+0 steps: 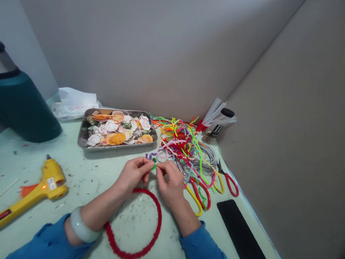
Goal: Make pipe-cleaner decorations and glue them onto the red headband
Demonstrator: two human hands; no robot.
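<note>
Both my hands meet above the table, pinching a small green piece of pipe cleaner (154,167) that looks bent or curled. My left hand (135,172) has thumb and forefinger closed on its left side. From the other side my right hand (170,181) grips it, fingertips together. Much of the green piece is hidden by the fingers. Below them, a fuzzy red ring (159,222) lies flat on the table, partly covered by my left wrist. A short purple curl (149,156) lies just beyond the fingertips.
Seashells fill a metal tray (115,150). Right of it are tangled pipe cleaners (179,140), grey wire (207,157), several scissors (232,185) and a black strip (245,240). A yellow glue gun (26,205) with a lit light and a teal bottle (19,106) stand left.
</note>
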